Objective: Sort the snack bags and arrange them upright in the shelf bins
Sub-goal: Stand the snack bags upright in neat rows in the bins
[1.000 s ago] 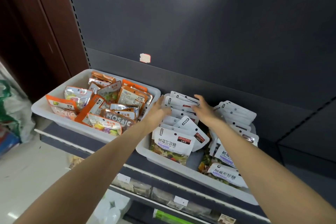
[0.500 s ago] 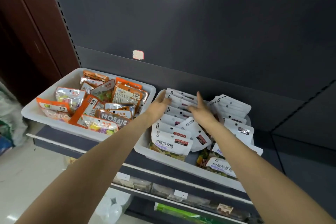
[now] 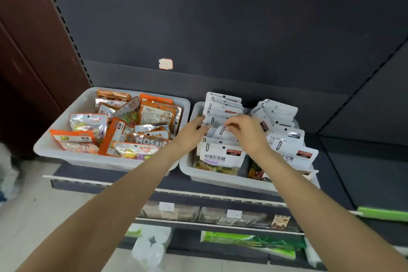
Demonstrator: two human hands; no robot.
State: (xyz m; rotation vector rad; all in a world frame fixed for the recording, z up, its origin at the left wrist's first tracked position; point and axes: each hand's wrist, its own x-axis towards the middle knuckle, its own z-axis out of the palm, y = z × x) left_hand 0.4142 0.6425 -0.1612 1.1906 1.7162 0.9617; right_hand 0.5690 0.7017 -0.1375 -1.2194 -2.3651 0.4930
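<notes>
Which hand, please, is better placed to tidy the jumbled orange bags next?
The left hand, I'd judge: it rests at the white-bag bin's left edge, beside the bin of orange bags. The right hand sits farther right, its fingers among the white bags.

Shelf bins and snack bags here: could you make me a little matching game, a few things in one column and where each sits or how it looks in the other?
Things:
1. orange snack bags
2. white snack bags
3. left hand
4. torn sticker

Descriptions:
A. on the dark back panel above the bins
B. standing in rows in the right bin
C. lying jumbled in the left bin
D. at the left edge of the white bags' left row

Pairs: 1-C, 2-B, 3-D, 4-A
</notes>
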